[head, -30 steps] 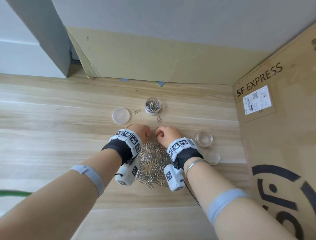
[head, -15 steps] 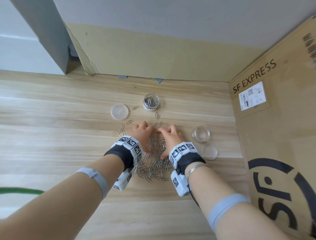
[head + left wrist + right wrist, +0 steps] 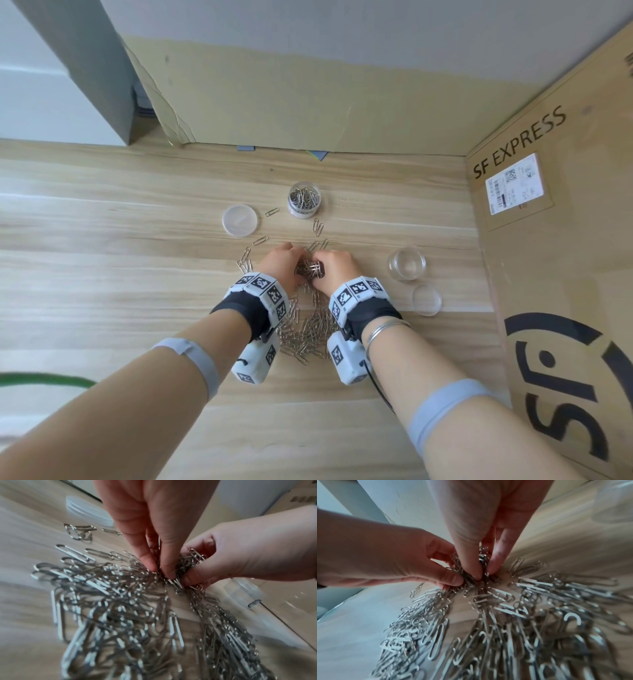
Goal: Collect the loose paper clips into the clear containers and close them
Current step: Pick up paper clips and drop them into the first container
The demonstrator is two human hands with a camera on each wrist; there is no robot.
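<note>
A heap of silver paper clips (image 3: 308, 329) lies on the wooden table between my wrists. At its far end both hands meet and pinch one bunch of clips (image 3: 310, 269) from either side. In the left wrist view my left hand (image 3: 160, 570) grips the bunch (image 3: 188, 562) between thumb and fingers. My right hand (image 3: 483, 573) does the same in the right wrist view. A clear container (image 3: 303, 199) holding clips stands open beyond the hands, its lid (image 3: 239, 220) to its left. An empty clear container (image 3: 406, 263) stands at the right, its lid (image 3: 426, 299) in front of it.
Stray clips (image 3: 318, 228) lie between the hands and the far container, with more at the left (image 3: 245, 262). A cardboard box (image 3: 548, 274) marked SF EXPRESS walls the right side. Another cardboard sheet (image 3: 274, 102) stands along the back.
Half a second ago my fingers lay spread over the heap's far end. They have since curled together and now pinch a bunch of clips between both hands.
</note>
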